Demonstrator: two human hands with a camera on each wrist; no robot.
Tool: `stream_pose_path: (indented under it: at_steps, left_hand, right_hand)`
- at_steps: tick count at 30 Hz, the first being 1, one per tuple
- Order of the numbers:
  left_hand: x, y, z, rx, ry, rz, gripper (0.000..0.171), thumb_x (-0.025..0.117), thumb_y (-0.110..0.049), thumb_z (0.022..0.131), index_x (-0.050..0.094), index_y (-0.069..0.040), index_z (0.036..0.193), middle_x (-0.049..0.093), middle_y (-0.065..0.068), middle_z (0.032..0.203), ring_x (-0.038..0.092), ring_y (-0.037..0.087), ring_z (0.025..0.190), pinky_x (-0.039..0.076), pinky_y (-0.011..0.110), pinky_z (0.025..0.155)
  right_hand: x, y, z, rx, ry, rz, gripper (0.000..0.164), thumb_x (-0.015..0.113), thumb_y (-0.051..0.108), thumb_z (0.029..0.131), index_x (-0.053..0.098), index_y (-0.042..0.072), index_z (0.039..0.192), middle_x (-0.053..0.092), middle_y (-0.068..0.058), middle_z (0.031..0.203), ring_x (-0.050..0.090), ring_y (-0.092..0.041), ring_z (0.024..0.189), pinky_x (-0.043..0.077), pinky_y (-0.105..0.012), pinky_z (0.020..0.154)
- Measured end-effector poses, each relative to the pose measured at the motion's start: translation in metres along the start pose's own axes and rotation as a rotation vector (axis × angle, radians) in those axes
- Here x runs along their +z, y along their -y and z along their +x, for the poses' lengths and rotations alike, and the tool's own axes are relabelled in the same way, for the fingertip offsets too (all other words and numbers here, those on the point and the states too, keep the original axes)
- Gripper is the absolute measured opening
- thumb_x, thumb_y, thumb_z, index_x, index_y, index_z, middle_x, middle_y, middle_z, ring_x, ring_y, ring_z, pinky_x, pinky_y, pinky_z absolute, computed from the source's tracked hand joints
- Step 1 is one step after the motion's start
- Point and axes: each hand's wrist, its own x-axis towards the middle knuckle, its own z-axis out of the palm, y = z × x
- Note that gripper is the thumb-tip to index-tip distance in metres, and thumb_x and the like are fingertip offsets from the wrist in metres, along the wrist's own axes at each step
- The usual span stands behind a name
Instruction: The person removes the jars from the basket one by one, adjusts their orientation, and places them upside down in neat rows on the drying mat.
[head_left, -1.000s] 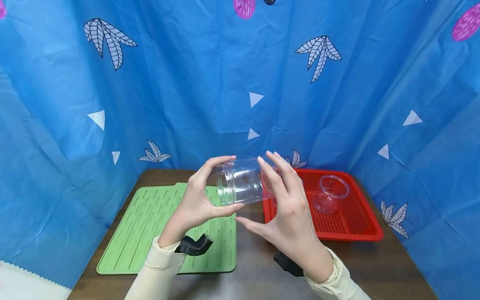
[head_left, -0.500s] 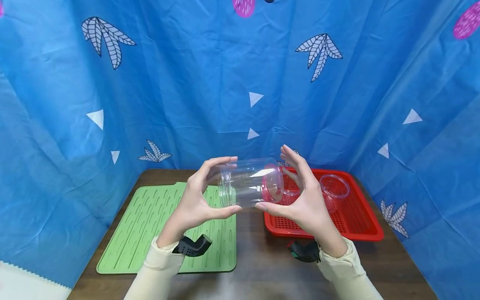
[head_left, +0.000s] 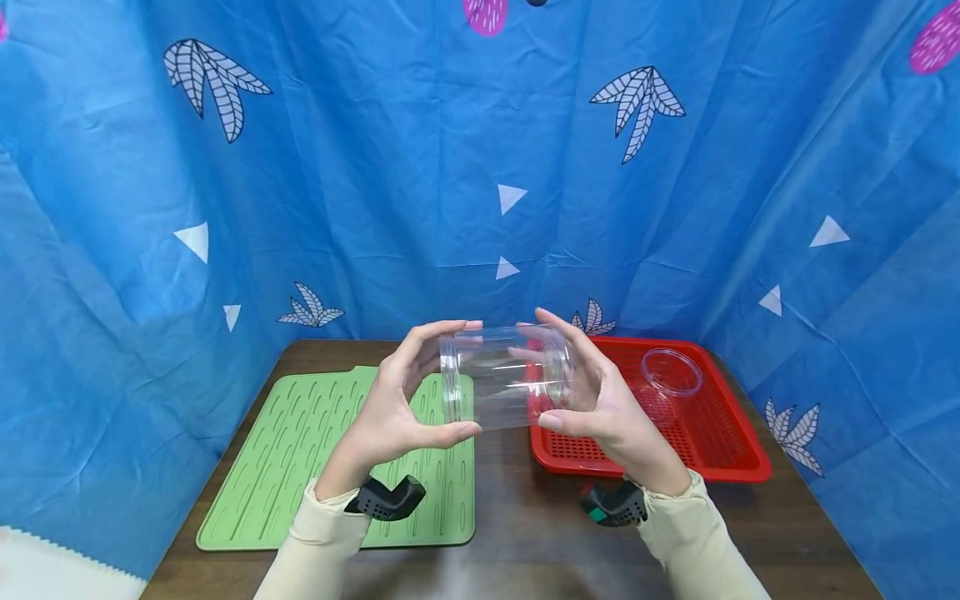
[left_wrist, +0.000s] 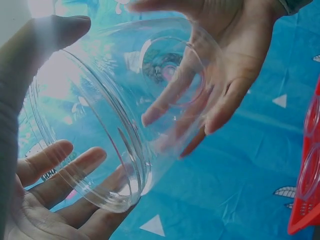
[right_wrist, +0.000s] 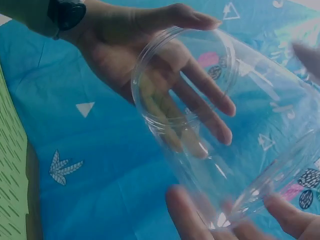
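Observation:
A clear plastic jar (head_left: 495, 379) lies sideways in the air between both hands, its threaded mouth toward the left and its base toward the right. My left hand (head_left: 388, 408) grips the mouth end, thumb below and fingers over the top. Around the base end curls my right hand (head_left: 615, 412), thumb along the lower side and fingers behind and above. The left wrist view shows the jar's ribbed neck (left_wrist: 115, 110) close up, with right fingers visible through the wall. From the right wrist, the jar (right_wrist: 250, 150) looks see-through and holds nothing visible.
A red perforated basket (head_left: 652, 477) stands on the right of the brown table (head_left: 510, 525), with a clear round plastic piece (head_left: 672, 372) in it. At the left lies a green ridged mat (head_left: 277, 475). A blue patterned curtain (head_left: 420, 167) surrounds the table.
My right hand first drew back rightward from the jar, then closed round its base end. The jar has turned slightly and dropped a little. My left hand keeps its hold.

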Motion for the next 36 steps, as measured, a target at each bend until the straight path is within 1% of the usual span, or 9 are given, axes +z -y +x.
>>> stream_pose_path:
  at_steps: [6,13,18,22,26,29,31,33,36]
  left_hand:
    - [0.0,0.001,-0.001,0.007,0.0,-0.03,0.092,0.087,0.005,0.065,0.04,0.003,0.143,0.049,0.019,0.144,0.049,0.041,0.128,0.044,0.044,0.105]
    - [0.0,0.002,-0.001,0.014,-0.009,-0.043,0.092,0.086,0.007,0.064,0.039,0.004,0.143,0.049,0.019,0.144,0.049,0.042,0.128,0.044,0.041,0.106]
    - [-0.002,0.003,-0.004,-0.004,-0.006,-0.052,0.091,0.085,0.004,0.068,0.037,0.003,0.145,0.047,0.017,0.147,0.045,0.04,0.132,0.04,0.041,0.109]
    - [-0.003,0.004,-0.007,-0.022,-0.004,-0.053,0.09,0.084,0.003,0.071,0.035,0.001,0.147,0.044,0.016,0.149,0.039,0.038,0.137,0.035,0.042,0.113]
    - [-0.005,0.004,-0.011,-0.07,0.0,-0.038,0.095,0.084,0.004,0.072,0.033,-0.006,0.151,0.041,0.013,0.152,0.035,0.032,0.141,0.03,0.042,0.116]
    - [-0.007,0.004,-0.014,-0.097,0.001,0.009,0.103,0.084,0.004,0.071,0.027,-0.012,0.155,0.036,0.012,0.156,0.031,0.029,0.144,0.029,0.045,0.116]
    - [-0.009,0.007,-0.017,-0.107,-0.005,0.065,0.108,0.086,0.003,0.07,0.023,-0.015,0.157,0.033,0.011,0.158,0.031,0.028,0.145,0.03,0.048,0.115]
    - [-0.013,0.016,-0.024,-0.13,-0.02,0.155,0.112,0.089,-0.003,0.071,0.02,-0.017,0.158,0.03,0.009,0.159,0.032,0.027,0.144,0.033,0.051,0.113]
    - [-0.021,0.034,-0.041,-0.211,-0.046,0.314,0.112,0.091,-0.022,0.074,0.018,-0.026,0.159,0.027,-0.002,0.16,0.036,0.023,0.141,0.036,0.053,0.11]
  right_hand:
    - [-0.001,-0.001,-0.001,0.023,-0.03,0.006,0.086,0.074,-0.004,0.083,0.033,0.019,0.155,0.04,-0.015,0.151,0.049,-0.043,0.128,0.051,-0.053,0.094]
    - [0.002,0.003,0.0,0.038,-0.04,-0.008,0.086,0.075,-0.002,0.083,0.034,0.019,0.155,0.04,-0.016,0.15,0.048,-0.042,0.129,0.051,-0.053,0.094]
    - [0.005,0.006,0.002,0.045,-0.049,-0.014,0.085,0.075,-0.002,0.083,0.035,0.021,0.155,0.039,-0.016,0.151,0.047,-0.04,0.131,0.051,-0.052,0.094]
    - [0.006,0.005,0.004,0.027,-0.029,0.014,0.084,0.073,-0.006,0.084,0.035,0.018,0.155,0.038,-0.018,0.151,0.045,-0.042,0.131,0.051,-0.053,0.094]
    - [0.005,0.0,0.007,0.018,-0.013,0.029,0.083,0.072,-0.008,0.084,0.035,0.016,0.155,0.039,-0.019,0.15,0.048,-0.043,0.13,0.05,-0.055,0.094]
    - [0.003,-0.002,0.009,0.032,-0.033,-0.004,0.084,0.075,-0.003,0.083,0.037,0.019,0.154,0.042,-0.015,0.149,0.049,-0.04,0.129,0.051,-0.053,0.093]
    - [0.003,-0.003,0.012,0.04,-0.053,-0.042,0.084,0.077,0.001,0.083,0.037,0.022,0.154,0.043,-0.013,0.15,0.049,-0.037,0.13,0.053,-0.051,0.092]
    - [0.004,-0.001,0.015,0.046,-0.067,-0.08,0.083,0.079,0.003,0.083,0.039,0.024,0.153,0.045,-0.009,0.149,0.05,-0.035,0.13,0.054,-0.05,0.091]
    - [0.008,0.001,0.022,0.039,-0.069,-0.146,0.082,0.08,0.006,0.083,0.041,0.026,0.152,0.047,-0.007,0.147,0.051,-0.034,0.129,0.052,-0.048,0.095]
